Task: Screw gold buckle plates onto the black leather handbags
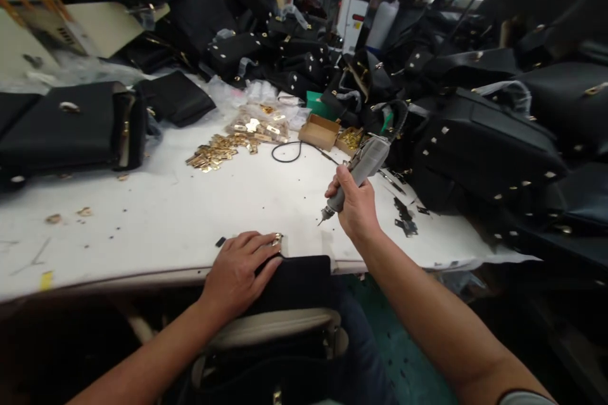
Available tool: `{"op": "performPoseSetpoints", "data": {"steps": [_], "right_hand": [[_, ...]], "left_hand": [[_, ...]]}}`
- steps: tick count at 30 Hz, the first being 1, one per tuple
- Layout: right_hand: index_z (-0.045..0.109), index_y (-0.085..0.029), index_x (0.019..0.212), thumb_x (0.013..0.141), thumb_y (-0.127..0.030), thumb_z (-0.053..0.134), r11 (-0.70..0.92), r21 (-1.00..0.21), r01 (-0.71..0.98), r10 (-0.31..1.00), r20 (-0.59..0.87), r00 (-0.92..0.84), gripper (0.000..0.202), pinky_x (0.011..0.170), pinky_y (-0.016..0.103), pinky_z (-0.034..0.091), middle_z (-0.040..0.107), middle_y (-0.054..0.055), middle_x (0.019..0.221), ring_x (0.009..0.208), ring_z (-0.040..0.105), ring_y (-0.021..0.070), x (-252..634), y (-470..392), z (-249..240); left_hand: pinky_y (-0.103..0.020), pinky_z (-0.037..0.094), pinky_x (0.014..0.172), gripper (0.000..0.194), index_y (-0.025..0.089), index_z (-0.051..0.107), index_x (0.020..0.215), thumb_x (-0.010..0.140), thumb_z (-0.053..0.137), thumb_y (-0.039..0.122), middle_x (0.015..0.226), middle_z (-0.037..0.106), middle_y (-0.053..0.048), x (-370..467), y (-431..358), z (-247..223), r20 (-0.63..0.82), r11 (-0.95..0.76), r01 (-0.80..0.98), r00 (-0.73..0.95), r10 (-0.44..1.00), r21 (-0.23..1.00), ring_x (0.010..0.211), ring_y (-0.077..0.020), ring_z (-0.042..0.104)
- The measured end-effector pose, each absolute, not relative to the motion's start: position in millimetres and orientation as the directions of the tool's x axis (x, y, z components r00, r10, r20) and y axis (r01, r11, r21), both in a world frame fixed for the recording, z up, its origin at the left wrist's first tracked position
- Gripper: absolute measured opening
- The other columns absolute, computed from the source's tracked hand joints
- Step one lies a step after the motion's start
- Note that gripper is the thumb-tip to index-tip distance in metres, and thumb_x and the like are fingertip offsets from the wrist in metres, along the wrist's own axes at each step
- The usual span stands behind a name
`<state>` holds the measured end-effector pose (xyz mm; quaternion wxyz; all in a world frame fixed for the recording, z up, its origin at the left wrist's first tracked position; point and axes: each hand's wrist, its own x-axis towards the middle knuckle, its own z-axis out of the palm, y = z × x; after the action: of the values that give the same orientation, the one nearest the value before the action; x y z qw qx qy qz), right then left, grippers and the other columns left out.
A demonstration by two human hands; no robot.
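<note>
My right hand point(355, 201) is wrapped around a grey electric screwdriver point(365, 168), whose thin bit points down and left above the white table. My left hand point(242, 269) presses on the flap point(301, 281) of a black handbag, holding it against the table's front edge. Its fingertips touch a small gold metal clasp point(277, 239) at the flap's end; the undersides of the fingers are hidden. Below the flap, the handbag's open body point(266, 354) with its beige lining rests at my lap.
Gold metal plates point(216, 152) lie in a pile on the table point(156, 215), beside a plastic bag of fittings point(259, 123). Behind stand a cardboard box point(319, 131) and a box of gold parts point(350, 139). Black handbags point(484, 139) are heaped around; another point(61, 130) lies left.
</note>
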<state>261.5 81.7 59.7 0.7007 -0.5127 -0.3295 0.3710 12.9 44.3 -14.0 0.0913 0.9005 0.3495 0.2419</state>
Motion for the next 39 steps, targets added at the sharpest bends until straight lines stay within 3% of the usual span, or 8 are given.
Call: {"op": "performPoseSetpoints", "data": {"steps": [5,12,39], "right_hand": [[0.055,-0.020,0.091,0.077,-0.057,0.075,0.073,-0.960,-0.271,0.928,-0.034,0.371,0.045,0.047,0.024,0.046,0.057,-0.003,0.063,0.052,0.056,0.0124,196.8,65.5,52.1],[0.059,-0.019,0.087,0.077,-0.058,0.075,0.028,-0.973,-0.229,0.946,-0.048,0.320,0.044,0.046,0.022,0.043,0.059,-0.003,0.060,0.050,0.054,0.0111,171.8,61.2,45.2],[0.063,-0.017,0.076,0.078,-0.055,0.075,0.061,-0.970,-0.235,0.944,-0.021,0.329,0.039,0.046,0.023,0.041,0.061,-0.001,0.058,0.049,0.052,0.0113,165.1,57.0,40.4]], "left_hand": [[-0.045,0.047,0.093,0.024,0.027,0.072,0.115,0.096,0.060,0.035,0.123,0.070,-0.006,12.9,39.0,-11.9,0.358,-0.710,0.592,0.614,0.704,0.381,0.113,-0.0257,0.058],[-0.045,0.045,0.093,0.024,0.028,0.070,0.114,0.098,0.058,0.039,0.126,0.069,-0.002,11.5,39.0,-11.9,0.324,-0.700,0.584,0.624,0.711,0.411,0.114,-0.0253,0.056],[-0.043,0.044,0.091,0.021,0.029,0.070,0.114,0.098,0.058,0.032,0.123,0.070,0.000,12.2,38.8,-15.0,0.338,-0.690,0.591,0.604,0.722,0.418,0.112,-0.0239,0.057]]}}
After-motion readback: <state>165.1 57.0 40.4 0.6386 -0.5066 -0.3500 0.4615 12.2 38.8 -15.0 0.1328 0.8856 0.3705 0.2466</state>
